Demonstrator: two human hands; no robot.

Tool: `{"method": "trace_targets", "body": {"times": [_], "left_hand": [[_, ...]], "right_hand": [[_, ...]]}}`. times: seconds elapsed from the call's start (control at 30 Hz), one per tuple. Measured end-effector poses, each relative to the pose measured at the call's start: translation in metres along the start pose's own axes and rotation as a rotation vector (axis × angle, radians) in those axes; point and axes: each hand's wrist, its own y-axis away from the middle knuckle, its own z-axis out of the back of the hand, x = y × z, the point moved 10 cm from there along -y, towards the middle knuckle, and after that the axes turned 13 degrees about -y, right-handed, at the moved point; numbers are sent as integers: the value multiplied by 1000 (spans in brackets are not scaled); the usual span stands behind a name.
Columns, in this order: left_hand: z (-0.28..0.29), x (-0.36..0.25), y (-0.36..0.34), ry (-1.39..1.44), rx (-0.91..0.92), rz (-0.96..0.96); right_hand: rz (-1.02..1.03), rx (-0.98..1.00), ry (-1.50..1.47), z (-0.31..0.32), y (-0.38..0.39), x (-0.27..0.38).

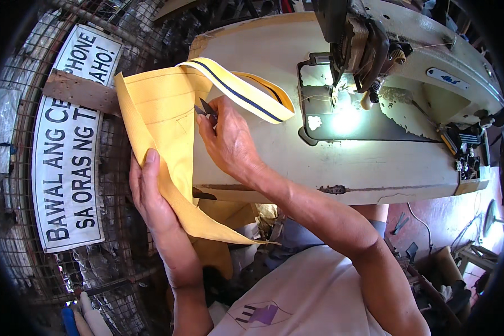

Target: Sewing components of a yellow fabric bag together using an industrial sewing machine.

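Observation:
My left hand (152,187) is closed on the near left edge of a yellow fabric panel (161,112), its thumb lying on top. Stitch lines run across the panel's upper part. A yellow, white and dark-blue webbing strap (243,95) loops out from the panel's far edge to the right. My right hand (229,137) grips a small pair of dark thread snips (206,107), with the pointed blades at the panel's right edge, just below the strap. The handles are mostly hidden by my fingers.
A sewing machine (425,61) stands to the right, its lamp lighting the needle plate (341,120). The pale worktable (263,162) has a worn front edge. Wire mesh with a white sign (64,173) and a brown wooden strip (78,92) borders the left. More yellow fabric (215,260) hangs below.

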Motion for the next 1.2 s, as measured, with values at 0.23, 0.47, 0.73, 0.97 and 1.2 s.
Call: {"method": "trace_targets", "body": {"times": [0.23, 0.47, 0.73, 0.97, 1.2], "left_hand": [[-1, -1, 0, 11, -5, -6], [-5, -12, 4, 24, -19, -23], [-140, 3, -45, 89, 503, -295], [-87, 117, -144, -1120, 186, -312], [-4, 240, -184, -389, 531, 482]], "right_hand": [[-116, 22, 104, 2, 14, -5], [24, -36, 103, 25, -5, 0], [161, 22, 1134, 199, 56, 49], [314, -42, 1480, 234, 62, 60], [264, -61, 1362, 246, 66, 53]]}}
